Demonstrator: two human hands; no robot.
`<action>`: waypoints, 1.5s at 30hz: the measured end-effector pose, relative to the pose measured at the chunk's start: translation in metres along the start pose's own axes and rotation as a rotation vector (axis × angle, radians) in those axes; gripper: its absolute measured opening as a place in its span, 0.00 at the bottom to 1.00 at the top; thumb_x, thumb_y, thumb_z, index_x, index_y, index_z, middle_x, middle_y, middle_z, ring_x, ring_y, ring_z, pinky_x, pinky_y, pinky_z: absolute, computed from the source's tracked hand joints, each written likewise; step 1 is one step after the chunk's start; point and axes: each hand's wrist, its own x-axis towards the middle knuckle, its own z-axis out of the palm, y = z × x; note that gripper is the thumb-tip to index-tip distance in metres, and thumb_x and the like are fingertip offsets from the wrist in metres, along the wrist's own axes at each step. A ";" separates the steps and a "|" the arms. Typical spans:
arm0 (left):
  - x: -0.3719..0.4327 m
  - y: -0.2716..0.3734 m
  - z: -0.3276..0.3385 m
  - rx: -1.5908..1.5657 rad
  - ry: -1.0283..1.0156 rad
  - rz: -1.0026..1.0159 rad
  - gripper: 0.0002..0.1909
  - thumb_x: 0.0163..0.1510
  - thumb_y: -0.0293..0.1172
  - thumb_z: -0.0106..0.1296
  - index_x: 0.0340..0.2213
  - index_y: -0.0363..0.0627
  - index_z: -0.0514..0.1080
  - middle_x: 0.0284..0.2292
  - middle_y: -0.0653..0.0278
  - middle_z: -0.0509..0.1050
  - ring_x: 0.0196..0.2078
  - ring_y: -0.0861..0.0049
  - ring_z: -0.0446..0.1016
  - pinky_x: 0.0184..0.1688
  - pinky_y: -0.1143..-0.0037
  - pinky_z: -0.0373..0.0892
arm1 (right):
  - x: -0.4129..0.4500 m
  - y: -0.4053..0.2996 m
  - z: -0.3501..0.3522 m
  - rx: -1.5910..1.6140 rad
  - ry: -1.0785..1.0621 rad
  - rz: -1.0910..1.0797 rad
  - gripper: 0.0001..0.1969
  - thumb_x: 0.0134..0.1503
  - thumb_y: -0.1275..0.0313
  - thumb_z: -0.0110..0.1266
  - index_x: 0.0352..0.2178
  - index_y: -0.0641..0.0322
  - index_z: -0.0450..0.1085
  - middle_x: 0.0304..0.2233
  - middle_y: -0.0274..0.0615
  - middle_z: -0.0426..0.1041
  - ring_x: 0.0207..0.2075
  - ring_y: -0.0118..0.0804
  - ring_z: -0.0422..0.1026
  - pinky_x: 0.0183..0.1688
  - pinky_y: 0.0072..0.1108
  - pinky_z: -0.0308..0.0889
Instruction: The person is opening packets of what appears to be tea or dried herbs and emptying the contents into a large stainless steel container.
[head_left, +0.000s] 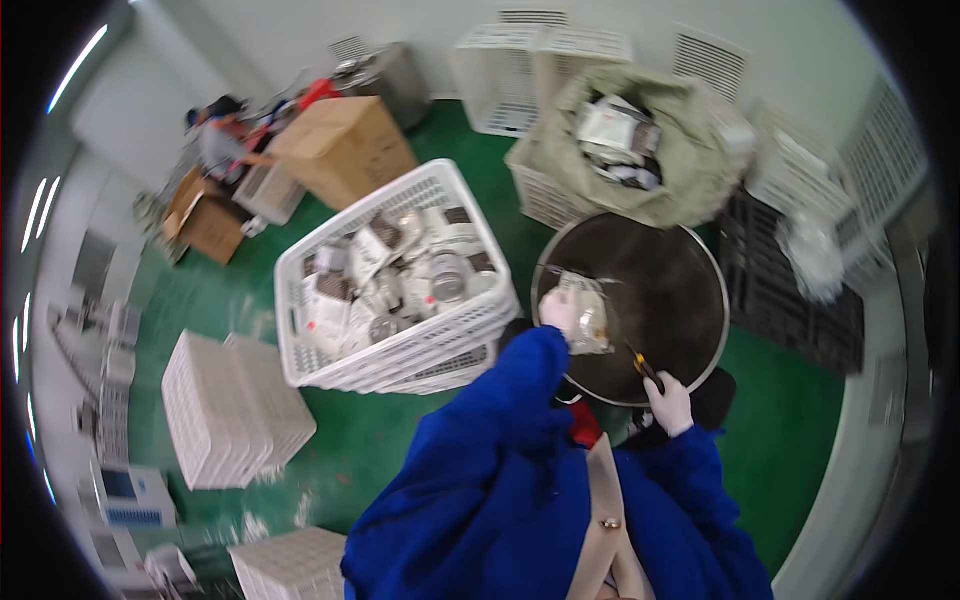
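My left hand (560, 311), in a white glove, grips a clear and white plastic packet (589, 322) over the left side of a large round metal tub (667, 300) with a dark inside. In my gloved right hand (670, 405) is a small tool with a yellow and black handle (648, 370), probably a cutter or a knife; its thin tip points up and left toward the packet. The two hands are apart. Left of the tub, a white plastic crate (480, 300) on top of a stack holds many printed packets (367, 247).
Behind the tub, a green woven sack (694, 150) with packets stands in a white crate. A black plastic pallet (787, 292) lies to the right. Cardboard boxes (337, 146) and a person (221, 142) are at upper left. Stacked white crates (225, 412) stand at lower left.
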 end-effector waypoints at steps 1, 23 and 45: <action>0.000 0.003 0.002 -0.021 -0.064 -0.026 0.20 0.59 0.43 0.52 0.28 0.34 0.76 0.23 0.46 0.75 0.29 0.54 0.78 0.32 0.63 0.70 | 0.002 0.003 -0.005 0.073 0.068 0.008 0.18 0.55 0.57 0.58 0.29 0.64 0.71 0.26 0.56 0.75 0.31 0.59 0.75 0.35 0.40 0.69; -0.054 0.064 0.007 0.101 -0.426 0.540 0.10 0.58 0.33 0.55 0.34 0.38 0.77 0.29 0.47 0.76 0.33 0.51 0.77 0.35 0.64 0.71 | 0.159 -0.004 0.007 0.239 -0.058 0.050 0.14 0.46 0.62 0.64 0.30 0.61 0.77 0.28 0.51 0.78 0.34 0.51 0.78 0.40 0.33 0.71; -0.032 0.048 -0.007 0.317 -0.430 0.565 0.11 0.60 0.34 0.52 0.32 0.38 0.75 0.28 0.48 0.75 0.32 0.49 0.76 0.34 0.60 0.70 | 0.180 0.084 0.045 0.123 0.078 0.414 0.19 0.50 0.63 0.61 0.43 0.59 0.77 0.41 0.56 0.77 0.47 0.52 0.75 0.51 0.33 0.69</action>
